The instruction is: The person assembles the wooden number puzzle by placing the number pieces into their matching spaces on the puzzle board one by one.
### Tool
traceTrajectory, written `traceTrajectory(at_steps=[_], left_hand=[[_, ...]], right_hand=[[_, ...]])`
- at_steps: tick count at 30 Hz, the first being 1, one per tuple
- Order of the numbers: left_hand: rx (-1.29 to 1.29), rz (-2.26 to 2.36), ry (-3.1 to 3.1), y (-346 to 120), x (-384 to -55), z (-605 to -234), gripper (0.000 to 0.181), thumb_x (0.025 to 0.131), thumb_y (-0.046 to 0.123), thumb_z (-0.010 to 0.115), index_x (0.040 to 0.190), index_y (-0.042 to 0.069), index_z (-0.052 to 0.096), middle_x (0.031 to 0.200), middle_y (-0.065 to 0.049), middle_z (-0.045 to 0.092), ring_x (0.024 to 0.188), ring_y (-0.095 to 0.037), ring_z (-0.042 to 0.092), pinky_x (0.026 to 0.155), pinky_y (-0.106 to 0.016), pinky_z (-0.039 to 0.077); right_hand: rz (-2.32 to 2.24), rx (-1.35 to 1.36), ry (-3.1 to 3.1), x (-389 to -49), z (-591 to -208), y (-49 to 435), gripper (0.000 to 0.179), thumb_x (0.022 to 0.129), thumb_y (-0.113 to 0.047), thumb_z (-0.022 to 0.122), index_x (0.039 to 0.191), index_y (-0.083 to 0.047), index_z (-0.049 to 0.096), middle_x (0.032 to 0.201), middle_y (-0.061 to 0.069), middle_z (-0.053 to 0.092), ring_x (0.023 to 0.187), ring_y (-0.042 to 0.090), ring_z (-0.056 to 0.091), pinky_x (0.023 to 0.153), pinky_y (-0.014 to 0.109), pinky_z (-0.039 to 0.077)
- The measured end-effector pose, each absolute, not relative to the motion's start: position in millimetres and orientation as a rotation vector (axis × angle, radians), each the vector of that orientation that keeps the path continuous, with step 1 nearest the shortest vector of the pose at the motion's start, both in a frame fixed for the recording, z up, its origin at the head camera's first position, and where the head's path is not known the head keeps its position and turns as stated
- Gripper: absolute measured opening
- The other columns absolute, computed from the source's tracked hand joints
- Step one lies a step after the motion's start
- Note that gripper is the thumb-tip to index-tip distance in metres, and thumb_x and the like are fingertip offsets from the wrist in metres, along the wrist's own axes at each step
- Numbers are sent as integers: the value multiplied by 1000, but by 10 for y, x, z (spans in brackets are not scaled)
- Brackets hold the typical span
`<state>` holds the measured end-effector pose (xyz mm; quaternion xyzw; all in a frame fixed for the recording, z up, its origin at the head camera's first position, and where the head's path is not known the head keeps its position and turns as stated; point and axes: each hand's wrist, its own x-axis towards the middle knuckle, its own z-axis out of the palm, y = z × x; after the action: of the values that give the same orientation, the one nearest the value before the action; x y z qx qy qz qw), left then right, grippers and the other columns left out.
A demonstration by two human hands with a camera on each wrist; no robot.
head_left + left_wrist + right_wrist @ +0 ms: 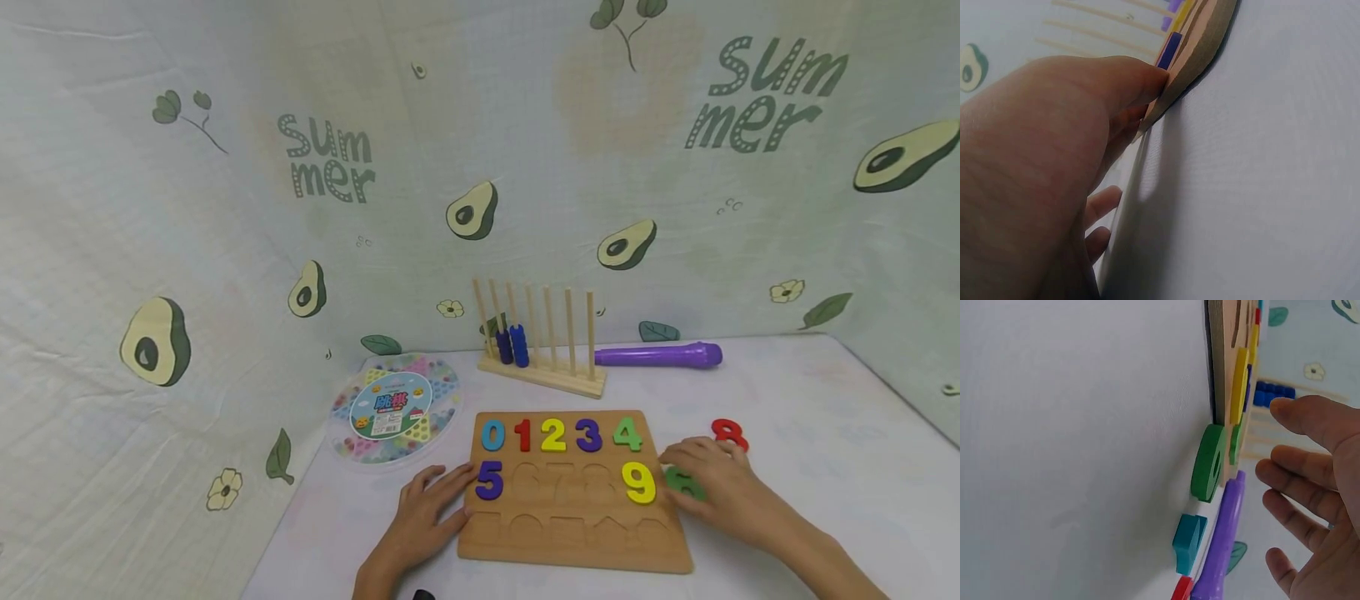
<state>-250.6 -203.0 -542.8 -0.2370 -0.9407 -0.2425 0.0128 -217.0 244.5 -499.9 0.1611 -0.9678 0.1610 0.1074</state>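
Number board [573,560] lies flat on desk [847,417], w/ purple 5 [491,481] & yellow 9 [649,483] in 2nd row. L hand [423,515]: thumb & fingers touch board's left edge, slightly apart. R hand [723,492]: fingers spread apart near green no. [1201,465], which is on desk just beside board's right edge. Teal piece [1186,542] & red 8 [722,427] loose nearby; purple mic [660,357] behind, near wooden rack [540,377].

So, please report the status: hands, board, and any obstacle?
Left hand touching edge of board. Right hand open near green 6, holding nothing. Slots 6, 7, 8 empty. Nothing covers these slots.
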Motion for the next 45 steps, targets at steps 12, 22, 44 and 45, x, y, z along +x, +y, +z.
traceTrajectory(at_steps=[12, 22, 44, 45], left_hand=[[-735, -773, -2953, -2031, -2507, -5404, 53, 99, 47, 57, 149, 35, 49, 154, 17, 42, 140, -31, 30, 105, -64, 22], [-729, -776, -2943, -2037, -2507, -5419, 53, 98, 45, 59, 149, 35, 49, 154, 18, 42, 140, -31, 30, 105, -63, 22], [-724, -770, -2966, -2038, -2522, -5426, 53, 98, 48, 57, 149, 37, 48, 154, 20, 40, 142, -30, 28, 106, -62, 21], [-724, -770, -2968, -2038, -2522, -5428, 53, 98, 48, 57, 149, 37, 47, 154, 20, 40, 142, -30, 28, 106, -62, 21]], right_hand=[[502, 462, -2885, -2187, -5063, 2611, 44, 75, -37, 87, 110, -15, 73, 114, 5, 68, 114, 37, 52, 91, 64, 27], [542, 473, -2918, -2206, -5112, 2676, 44, 73, -37, 88, 109, -18, 73, 114, 3, 68, 117, 38, 50, 91, 65, 26], [466, 497, -2881, -2197, -5052, 2670, 44, 68, -37, 90, 105, -20, 75, 110, -2, 69, 115, 33, 52, 93, 62, 26], [462, 499, -2878, -2198, -5042, 2667, 44, 68, -38, 90, 105, -20, 75, 110, -3, 69, 115, 33, 52, 93, 62, 26]])
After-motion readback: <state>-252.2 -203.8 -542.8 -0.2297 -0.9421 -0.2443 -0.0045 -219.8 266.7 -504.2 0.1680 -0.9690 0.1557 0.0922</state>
